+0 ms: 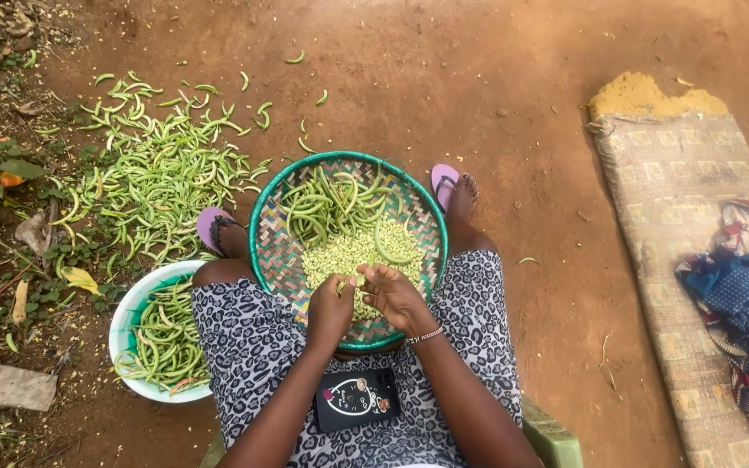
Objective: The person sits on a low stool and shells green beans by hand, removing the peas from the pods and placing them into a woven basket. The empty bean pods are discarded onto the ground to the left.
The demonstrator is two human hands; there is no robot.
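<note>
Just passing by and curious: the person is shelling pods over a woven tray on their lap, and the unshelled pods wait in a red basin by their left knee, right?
Nearly. In the head view the basin by the left knee is white with a green inside, not red. The rest holds: both hands, left hand and right hand, work a pod over the woven tray on the lap.

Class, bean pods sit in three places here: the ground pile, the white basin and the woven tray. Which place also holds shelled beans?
The woven tray on the lap: only it has a heap of pale shelled beans beside its pods.
</note>
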